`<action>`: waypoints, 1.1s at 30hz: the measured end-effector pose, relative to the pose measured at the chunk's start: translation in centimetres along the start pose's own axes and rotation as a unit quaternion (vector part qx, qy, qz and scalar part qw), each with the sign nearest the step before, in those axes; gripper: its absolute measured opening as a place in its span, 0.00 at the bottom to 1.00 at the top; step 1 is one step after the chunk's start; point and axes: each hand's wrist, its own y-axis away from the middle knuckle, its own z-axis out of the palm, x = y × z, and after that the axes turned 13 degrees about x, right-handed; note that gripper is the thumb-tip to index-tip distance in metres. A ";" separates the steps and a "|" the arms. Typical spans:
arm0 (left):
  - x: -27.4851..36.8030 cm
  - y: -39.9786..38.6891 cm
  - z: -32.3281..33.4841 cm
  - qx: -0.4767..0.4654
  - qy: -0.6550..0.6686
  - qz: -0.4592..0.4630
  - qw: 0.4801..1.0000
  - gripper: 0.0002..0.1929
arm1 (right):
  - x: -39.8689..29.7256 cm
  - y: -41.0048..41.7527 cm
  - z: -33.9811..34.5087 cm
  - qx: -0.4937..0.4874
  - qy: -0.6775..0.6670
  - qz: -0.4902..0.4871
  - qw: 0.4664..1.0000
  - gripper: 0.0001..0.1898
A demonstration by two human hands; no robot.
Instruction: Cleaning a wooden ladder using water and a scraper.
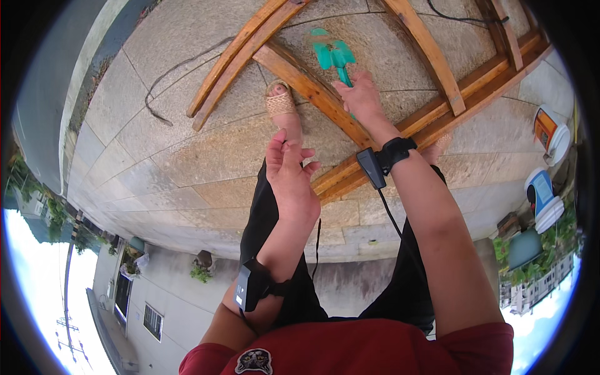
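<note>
My right hand (362, 97) is closed around the handle of a green flyswatter-like plastic tool (333, 52); its head is blurred, so its exact kind is unclear. The tool is over the stone paving, between two wooden beams. My left hand (293, 176) is raised over my left leg, palm up and fingers curled, with nothing plainly in it. Beside the hands lies a varnished wooden frame (318, 96), with crossing rails (483, 89) and curved legs (424, 51). A black device is strapped to each wrist.
My sandalled foot (282, 105) stands beside the frame's diagonal beam. A dark cord (180, 63) lies on the paving at the upper left. Two plastic buckets (558, 143) (546, 199) stand at the right. A paved edge borders the road (56, 70) on the left.
</note>
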 end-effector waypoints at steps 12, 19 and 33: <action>0.2 -0.1 -0.1 -0.008 0.005 -0.010 1.000 0.19 | -0.5 0.2 0.0 -0.041 0.199 -0.147 0.968 0.17; 0.4 0.0 0.0 0.001 -0.006 -0.015 1.000 0.19 | -2.7 0.0 -0.7 -0.024 0.254 -0.151 0.955 0.18; 0.3 0.4 0.5 -0.013 -0.015 0.002 1.000 0.18 | -0.8 -1.9 0.4 -0.033 0.263 -0.190 0.945 0.17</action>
